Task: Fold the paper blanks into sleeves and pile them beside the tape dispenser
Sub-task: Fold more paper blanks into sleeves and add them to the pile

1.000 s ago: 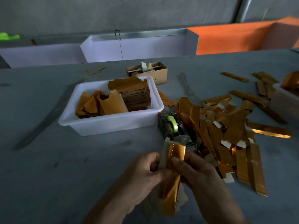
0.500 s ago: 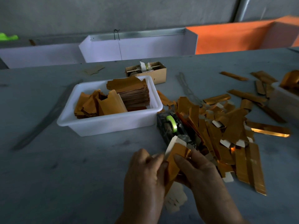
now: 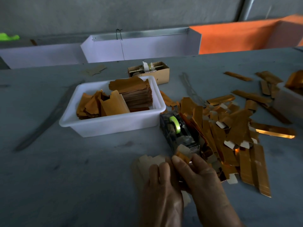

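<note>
Paper blank point(image 3: 151, 163): flat on the table point(image 3: 65, 177) at six o'clock, my left hand point(image 3: 161, 190) pressing it with straight fingers, my right hand point(image 3: 198, 176) pinching its gold edge. Tape dispenser point(image 3: 177, 130): twelve o'clock of my hands. Folded sleeves point(image 3: 232, 138): piled at its three o'clock.

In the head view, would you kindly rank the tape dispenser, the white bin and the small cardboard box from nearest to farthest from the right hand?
From the right hand:
1. Tape dispenser, just beyond the fingertips.
2. White bin, farther back and to the left, holding paper blanks.
3. Small cardboard box, farthest, behind the bin.
</note>
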The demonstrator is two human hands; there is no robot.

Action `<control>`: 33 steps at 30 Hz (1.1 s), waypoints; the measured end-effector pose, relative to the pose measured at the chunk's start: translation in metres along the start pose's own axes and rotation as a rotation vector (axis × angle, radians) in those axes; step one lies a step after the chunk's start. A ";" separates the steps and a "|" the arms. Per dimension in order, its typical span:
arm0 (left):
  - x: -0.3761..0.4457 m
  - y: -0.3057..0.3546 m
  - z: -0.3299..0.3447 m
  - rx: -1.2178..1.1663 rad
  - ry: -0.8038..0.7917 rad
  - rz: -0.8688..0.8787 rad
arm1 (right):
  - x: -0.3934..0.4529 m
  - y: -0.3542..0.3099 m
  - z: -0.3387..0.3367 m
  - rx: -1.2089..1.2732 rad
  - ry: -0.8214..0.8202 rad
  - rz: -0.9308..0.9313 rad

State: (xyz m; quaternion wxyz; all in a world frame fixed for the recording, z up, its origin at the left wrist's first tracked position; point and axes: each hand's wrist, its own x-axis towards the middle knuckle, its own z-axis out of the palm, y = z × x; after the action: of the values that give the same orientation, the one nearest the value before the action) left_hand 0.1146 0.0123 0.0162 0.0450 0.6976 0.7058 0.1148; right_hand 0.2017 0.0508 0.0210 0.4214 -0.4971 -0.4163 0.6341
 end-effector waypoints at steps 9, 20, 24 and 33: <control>0.002 -0.025 -0.003 -0.678 0.042 -0.245 | 0.001 0.003 -0.003 0.109 0.086 -0.009; 0.007 -0.034 -0.019 -1.060 -0.236 -0.342 | 0.006 -0.010 -0.011 0.042 0.123 0.017; 0.014 -0.031 -0.030 -1.265 -0.357 -0.370 | 0.006 -0.016 -0.014 -0.080 0.150 -0.088; 0.020 -0.024 -0.027 -1.348 -0.271 -0.385 | 0.012 -0.023 -0.021 -0.177 0.141 -0.211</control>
State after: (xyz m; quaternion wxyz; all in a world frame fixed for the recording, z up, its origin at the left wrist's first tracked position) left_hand 0.0845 0.0291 0.0392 0.5734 0.3890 0.5801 0.4283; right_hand 0.2229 0.0708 0.0362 0.4683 -0.5293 -0.4899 0.5104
